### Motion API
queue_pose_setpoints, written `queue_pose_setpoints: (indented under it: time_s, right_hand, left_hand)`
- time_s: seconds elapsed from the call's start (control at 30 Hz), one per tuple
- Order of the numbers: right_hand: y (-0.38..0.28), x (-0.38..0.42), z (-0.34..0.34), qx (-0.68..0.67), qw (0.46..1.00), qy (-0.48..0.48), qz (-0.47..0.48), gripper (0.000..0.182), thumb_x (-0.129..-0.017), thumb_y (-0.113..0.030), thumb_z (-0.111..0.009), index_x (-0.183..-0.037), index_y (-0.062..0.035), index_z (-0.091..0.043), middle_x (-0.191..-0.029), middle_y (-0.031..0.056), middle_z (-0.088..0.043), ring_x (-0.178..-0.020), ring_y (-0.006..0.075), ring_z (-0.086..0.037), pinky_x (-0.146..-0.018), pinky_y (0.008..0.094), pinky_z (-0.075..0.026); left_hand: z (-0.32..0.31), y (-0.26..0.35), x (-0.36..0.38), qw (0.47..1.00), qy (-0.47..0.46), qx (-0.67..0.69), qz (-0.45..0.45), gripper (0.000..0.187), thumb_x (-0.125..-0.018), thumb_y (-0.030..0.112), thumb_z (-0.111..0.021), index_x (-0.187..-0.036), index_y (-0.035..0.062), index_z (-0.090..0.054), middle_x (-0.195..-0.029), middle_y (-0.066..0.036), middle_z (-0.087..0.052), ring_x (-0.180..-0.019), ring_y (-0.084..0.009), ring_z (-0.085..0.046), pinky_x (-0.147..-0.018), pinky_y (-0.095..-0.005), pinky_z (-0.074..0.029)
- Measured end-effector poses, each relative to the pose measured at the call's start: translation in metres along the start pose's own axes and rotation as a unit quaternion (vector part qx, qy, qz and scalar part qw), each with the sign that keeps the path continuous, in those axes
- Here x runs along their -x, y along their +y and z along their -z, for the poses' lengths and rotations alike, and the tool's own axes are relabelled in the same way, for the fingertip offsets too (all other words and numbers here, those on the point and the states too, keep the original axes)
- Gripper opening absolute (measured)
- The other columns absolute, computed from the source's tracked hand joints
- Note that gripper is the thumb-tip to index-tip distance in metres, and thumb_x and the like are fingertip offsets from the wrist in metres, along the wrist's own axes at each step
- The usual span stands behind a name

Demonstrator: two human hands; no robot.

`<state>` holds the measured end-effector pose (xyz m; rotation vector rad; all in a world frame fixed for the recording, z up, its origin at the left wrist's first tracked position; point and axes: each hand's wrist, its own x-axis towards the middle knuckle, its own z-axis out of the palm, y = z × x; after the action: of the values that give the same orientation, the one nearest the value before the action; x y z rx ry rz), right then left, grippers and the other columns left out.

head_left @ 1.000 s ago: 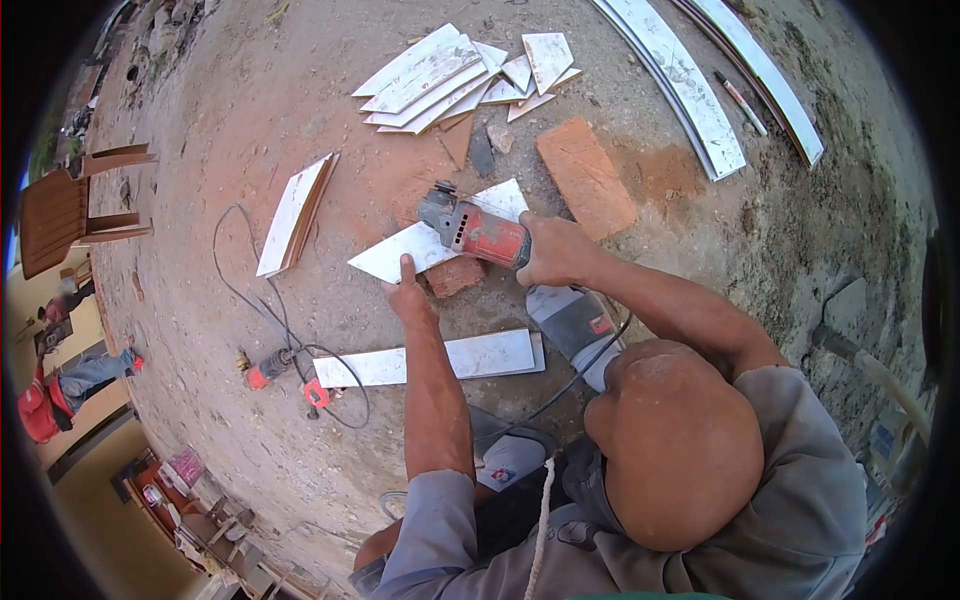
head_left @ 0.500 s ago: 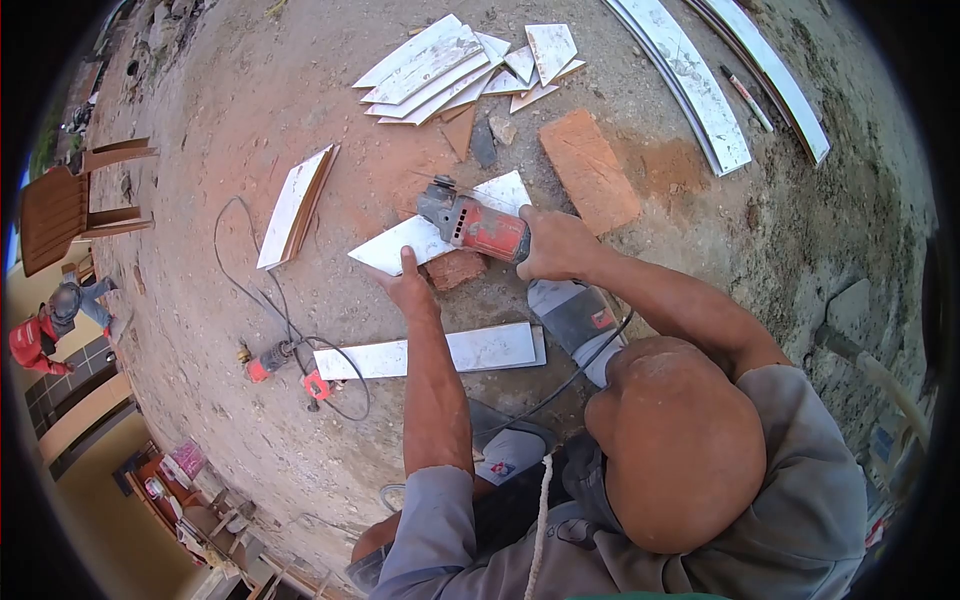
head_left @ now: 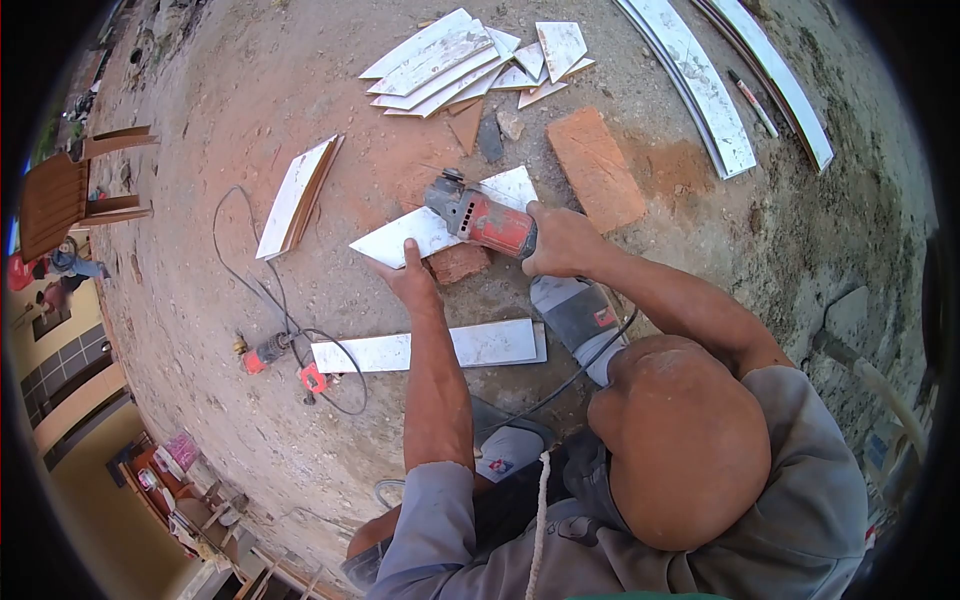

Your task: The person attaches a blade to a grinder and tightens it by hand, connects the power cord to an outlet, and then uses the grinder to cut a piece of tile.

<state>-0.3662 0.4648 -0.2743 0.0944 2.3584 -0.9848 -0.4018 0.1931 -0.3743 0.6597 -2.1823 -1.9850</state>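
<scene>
My right hand [head_left: 562, 240] is wrapped around the rear body of a red and grey angle grinder [head_left: 495, 225]. The grinder's head lies over a white tile piece [head_left: 415, 232] with a slanted left end; the disc is hard to make out. With the thumb on top, my left hand [head_left: 410, 277] grips the tile's near edge, fingers partly hidden beneath. Under the tile shows a broken brick [head_left: 460, 264]. The far end of the tile sticks out past the grinder.
Cut tile pieces [head_left: 440, 65] are heaped at the top, near a large brick [head_left: 597, 170]. Long tile strips [head_left: 690, 80] and a marker [head_left: 752, 103] lie upper right. A second power tool [head_left: 268, 353] with a cable rests left, beside white strips [head_left: 490, 343]. A brown chair [head_left: 52, 207] stands far left.
The view has shifted slightly. Both hands, the grinder and the tile keep nearly the same positions. A person at the far left has changed position.
</scene>
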Motion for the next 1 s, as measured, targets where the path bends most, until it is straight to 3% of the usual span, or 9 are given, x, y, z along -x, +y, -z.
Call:
queue_pose_setpoints:
  time_s: [0.3, 0.4, 0.47, 0.5, 0.57, 0.6, 0.67, 1.0]
  right_hand:
    - [0.002, -0.002, -0.003, -0.003, 1.000, 0.006, 0.002, 0.061, -0.060, -0.026, -0.072, -0.109, 0.0056, -0.052, -0.095, 0.0297, -0.064, -0.094, 0.0437, -0.064, -0.083, 0.0470, -0.051]
    - [0.002, -0.002, -0.003, -0.005, 1.000, 0.007, 0.002, 0.061, -0.060, -0.026, -0.072, -0.108, 0.0055, -0.053, -0.096, 0.0296, -0.064, -0.094, 0.0436, -0.063, -0.084, 0.0469, -0.051]
    - [0.002, -0.002, -0.003, -0.004, 1.000, 0.009, 0.002, 0.061, -0.060, -0.027, -0.072, -0.107, 0.0054, -0.053, -0.096, 0.0294, -0.064, -0.094, 0.0436, -0.063, -0.084, 0.0469, -0.051]
    - [0.002, -0.002, -0.003, -0.004, 1.000, 0.010, 0.000, 0.060, -0.060, -0.027, -0.072, -0.107, 0.0053, -0.053, -0.096, 0.0293, -0.064, -0.094, 0.0436, -0.063, -0.083, 0.0470, -0.051]
    - [0.002, -0.003, -0.004, -0.002, 1.000, 0.009, -0.001, 0.060, -0.059, -0.027, -0.072, -0.107, 0.0053, -0.053, -0.096, 0.0293, -0.064, -0.094, 0.0437, -0.063, -0.083, 0.0471, -0.051]
    - [0.002, -0.003, -0.004, 0.000, 1.000, 0.008, -0.002, 0.060, -0.059, -0.027, -0.072, -0.107, 0.0054, -0.053, -0.096, 0.0292, -0.064, -0.094, 0.0438, -0.063, -0.083, 0.0472, -0.051]
    - [0.002, -0.003, -0.004, -0.001, 1.000, 0.007, -0.004, 0.060, -0.059, -0.027, -0.072, -0.107, 0.0054, -0.053, -0.096, 0.0294, -0.064, -0.094, 0.0438, -0.063, -0.083, 0.0471, -0.051]
    - [0.005, 0.000, -0.005, -0.007, 1.000, 0.012, 0.003, 0.062, -0.059, -0.027, -0.072, -0.108, 0.0063, -0.052, -0.096, 0.0304, -0.064, -0.094, 0.0446, -0.063, -0.083, 0.0473, -0.051]
  left_hand:
    - [-0.004, 0.008, 0.005, 1.000, 0.013, -0.016, -0.004, 0.091, -0.087, 0.005, -0.067, -0.153, 0.0052, -0.004, -0.141, -0.018, -0.039, -0.123, -0.0285, -0.047, -0.104, -0.0405, -0.039]
    - [-0.007, 0.011, 0.007, 1.000, 0.007, -0.021, -0.013, 0.093, -0.086, 0.011, -0.068, -0.152, -0.0029, -0.004, -0.148, -0.026, -0.031, -0.132, -0.0327, -0.039, -0.110, -0.0389, -0.031]
    - [-0.010, 0.013, 0.009, 0.999, 0.031, -0.026, -0.022, 0.085, -0.087, 0.006, -0.068, -0.150, -0.0003, -0.011, -0.139, -0.019, -0.042, -0.121, -0.0274, -0.050, -0.102, -0.0388, -0.041]
    - [-0.010, 0.013, 0.009, 0.999, 0.031, -0.026, -0.022, 0.085, -0.087, 0.006, -0.068, -0.150, -0.0003, -0.011, -0.139, -0.019, -0.042, -0.121, -0.0274, -0.050, -0.102, -0.0388, -0.041]
    - [-0.011, 0.012, 0.008, 0.999, 0.040, 0.003, 0.008, 0.067, -0.087, 0.009, -0.070, -0.140, -0.0062, -0.031, -0.130, -0.019, -0.051, -0.112, -0.0261, -0.055, -0.097, -0.0377, -0.045]
    - [-0.010, 0.007, 0.006, 0.999, 0.040, 0.003, 0.008, 0.067, -0.087, 0.009, -0.070, -0.140, -0.0062, -0.031, -0.130, -0.019, -0.051, -0.112, -0.0261, -0.055, -0.097, -0.0377, -0.045]
    - [-0.006, -0.001, 0.002, 0.999, 0.047, -0.005, 0.013, 0.052, -0.087, 0.013, -0.071, -0.126, -0.0083, -0.044, -0.120, -0.017, -0.058, -0.103, -0.0249, -0.060, -0.091, -0.0368, -0.048]
    - [-0.008, 0.004, 0.003, 0.995, 0.065, -0.057, 0.040, 0.048, -0.087, 0.015, -0.071, -0.120, -0.0115, -0.048, -0.114, -0.018, -0.061, -0.098, -0.0238, -0.061, -0.086, -0.0364, -0.049]
